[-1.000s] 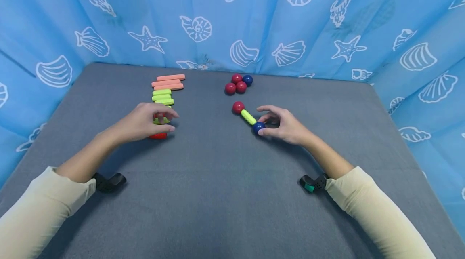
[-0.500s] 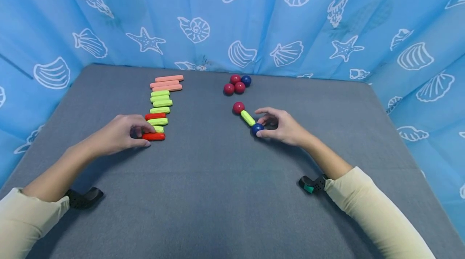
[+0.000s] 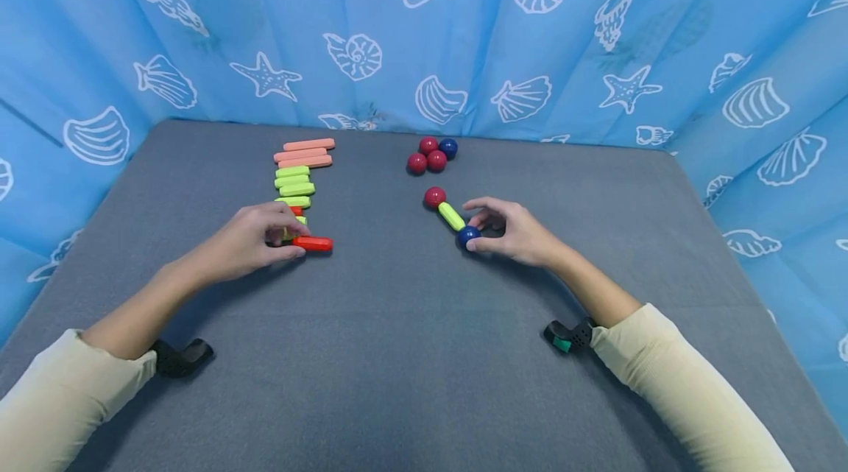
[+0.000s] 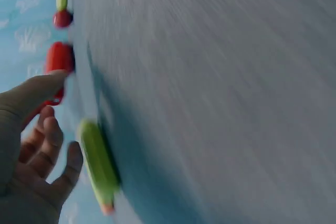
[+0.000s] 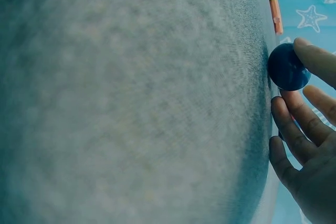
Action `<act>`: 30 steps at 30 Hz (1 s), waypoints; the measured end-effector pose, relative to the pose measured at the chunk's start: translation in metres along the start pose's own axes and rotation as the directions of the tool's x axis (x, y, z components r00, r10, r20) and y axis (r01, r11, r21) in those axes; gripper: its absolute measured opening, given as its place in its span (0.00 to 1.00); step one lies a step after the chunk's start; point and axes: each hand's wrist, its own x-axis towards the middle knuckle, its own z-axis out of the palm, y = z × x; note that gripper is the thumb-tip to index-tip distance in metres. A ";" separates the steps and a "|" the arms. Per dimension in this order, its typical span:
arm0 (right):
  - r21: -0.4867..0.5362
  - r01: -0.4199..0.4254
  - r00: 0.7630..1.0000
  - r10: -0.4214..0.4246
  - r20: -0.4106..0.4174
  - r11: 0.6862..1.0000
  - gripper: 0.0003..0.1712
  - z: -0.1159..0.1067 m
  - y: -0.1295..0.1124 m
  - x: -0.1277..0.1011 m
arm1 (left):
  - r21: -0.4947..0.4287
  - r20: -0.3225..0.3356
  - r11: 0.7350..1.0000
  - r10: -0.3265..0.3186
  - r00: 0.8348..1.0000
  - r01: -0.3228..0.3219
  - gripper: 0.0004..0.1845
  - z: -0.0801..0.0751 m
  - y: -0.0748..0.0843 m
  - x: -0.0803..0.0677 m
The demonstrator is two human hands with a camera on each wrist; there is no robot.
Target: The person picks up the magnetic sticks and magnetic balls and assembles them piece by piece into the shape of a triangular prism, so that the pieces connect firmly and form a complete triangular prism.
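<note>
Near the left row of sticks, my left hand [image 3: 255, 240] pinches a short red stick [image 3: 314, 244] between thumb and fingers. The left wrist view shows the thumb against this red stick [image 4: 60, 59], with a yellow-green stick [image 4: 98, 161] lying beside the hand. My right hand [image 3: 513, 233] holds a dark blue ball [image 3: 467, 237] by thumb and fingertips on the table. That ball sits at one end of a yellow-green rod [image 3: 452, 216], and a crimson ball [image 3: 434, 197] sits at the other. All three lie in one slanting line.
Longer salmon sticks [image 3: 308, 144] lie at the back left, with several yellow-green sticks [image 3: 297, 190] in front, partly behind the left hand. Crimson balls [image 3: 417, 163] and another blue ball [image 3: 447, 148] cluster at the back centre. A shell-print curtain [image 3: 391, 30] rises behind the grey table [image 3: 397, 384].
My left hand came back toward the near end of the row, took hold of the red stick and drew it rightward out of the row. The right hand stays on the blue ball.
</note>
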 end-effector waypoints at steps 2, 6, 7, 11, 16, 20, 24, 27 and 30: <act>-0.003 -0.002 1.000 0.002 0.003 1.000 0.35 0.001 0.000 0.000 | -0.082 -0.006 0.997 0.013 1.000 -0.014 0.13 0.008 0.009 0.013; -0.007 -0.006 1.000 0.006 0.010 1.000 0.35 0.002 0.000 0.001 | -0.212 0.014 0.977 0.019 1.000 -0.016 0.13 0.027 0.031 0.044; -0.010 -0.007 1.000 0.007 0.011 1.000 0.35 0.002 -0.001 0.001 | -0.233 0.021 0.972 0.019 1.000 -0.013 0.13 0.033 0.036 0.051; -0.014 -0.011 1.000 0.011 0.007 1.000 0.35 0.002 -0.002 0.001 | -0.265 0.048 0.964 0.030 0.998 -0.016 0.13 0.053 0.053 0.078; -0.018 -0.021 1.000 0.021 0.014 1.000 0.35 0.005 -0.004 0.002 | -0.227 0.096 0.974 0.002 0.995 0.020 0.13 0.073 0.069 0.103; -0.019 -0.017 1.000 0.017 0.016 1.000 0.36 0.006 -0.004 0.003 | -0.194 0.116 0.980 -0.023 0.993 0.046 0.13 0.082 0.077 0.114; -0.016 -0.014 1.000 0.014 0.014 1.000 0.36 0.006 -0.004 0.003 | -0.184 0.119 0.982 -0.031 0.992 0.052 0.12 0.085 0.080 0.119; -0.015 -0.016 1.000 0.017 0.014 1.000 0.36 0.006 -0.004 0.003 | -0.193 0.126 0.980 -0.027 0.992 0.051 0.13 0.085 0.079 0.120; -0.013 -0.019 1.000 0.020 0.016 1.000 0.36 0.005 -0.004 0.002 | -0.209 0.127 0.977 -0.016 0.992 0.043 0.14 0.081 0.076 0.116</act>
